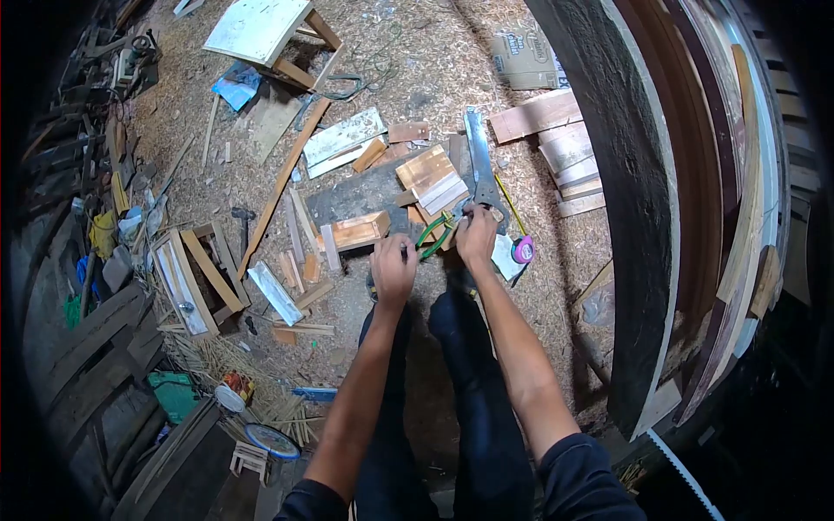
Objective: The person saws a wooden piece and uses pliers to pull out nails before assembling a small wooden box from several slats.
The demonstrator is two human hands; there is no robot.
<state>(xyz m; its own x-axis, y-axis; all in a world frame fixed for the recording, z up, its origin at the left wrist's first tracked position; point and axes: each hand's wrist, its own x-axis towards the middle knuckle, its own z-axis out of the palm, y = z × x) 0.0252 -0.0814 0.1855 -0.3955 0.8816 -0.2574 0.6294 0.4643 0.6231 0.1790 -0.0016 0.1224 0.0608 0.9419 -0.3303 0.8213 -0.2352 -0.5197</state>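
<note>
My left hand (393, 271) is curled, with its fingertips beside the handle ends of green-handled pliers (432, 233). My right hand (476, 236) has its fingers bent together close to the head of the pliers. What either hand grips is hidden by the fingers. The pliers' handles are spread apart, over a small wood piece. A wooden block (359, 229) rests just beyond my left hand. Ahead of my right hand lie a handsaw (479, 148) and a light wooden board (427, 178). A pink tape measure (522, 249) sits to its right.
Wood shavings and offcuts cover the ground. A hammer (244, 224) and a wooden frame (198, 280) are at left, a white-topped stool (259, 30) farther off. Long planks (621, 174) stand along the right. A cardboard box (527, 62) lies at the back.
</note>
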